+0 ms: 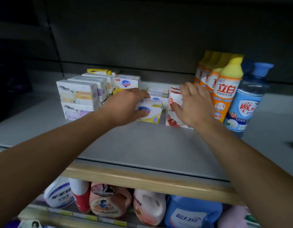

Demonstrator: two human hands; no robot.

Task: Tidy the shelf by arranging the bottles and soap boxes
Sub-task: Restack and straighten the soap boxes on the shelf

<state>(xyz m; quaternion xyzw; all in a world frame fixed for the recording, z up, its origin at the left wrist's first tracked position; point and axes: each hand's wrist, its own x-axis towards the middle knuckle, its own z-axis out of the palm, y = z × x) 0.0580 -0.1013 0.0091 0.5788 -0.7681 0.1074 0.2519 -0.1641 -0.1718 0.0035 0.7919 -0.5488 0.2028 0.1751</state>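
— Where are the hands just now?

— Both arms reach forward over the grey shelf (pixel 142 145). The left hand (pixel 126 106) has its fingers curled over the top of a yellow-and-white soap box (pixel 153 113) and its thumb pressed to the front face, so it grips that box. The right hand (pixel 194 104) lies with fingers spread and fairly straight against the white-and-red soap boxes (pixel 173 120), touching them, not curled round anything.

— And what sits where on the shelf?

— The gripped box stands at the front of a short row of like yellow-and-white boxes (pixel 157 92) running back toward the rear wall. Its long axis lies across the shelf, left to right, printed face toward us. Just beside it on the right, the white-and-red boxes are stacked two high. To the left stands a two-high block of white and purple soap boxes (pixel 78 97), with a Safeguard box (pixel 127 82) behind it.

— The bottles?

— Upright on the right: a row of orange bottles with yellow caps (pixel 224 89) going back in file, and a blue bottle (pixel 247 99) just beside the front one.

— Below?

— A lower shelf holds detergent jugs (pixel 149 206), pink, white, blue, packed side by side.
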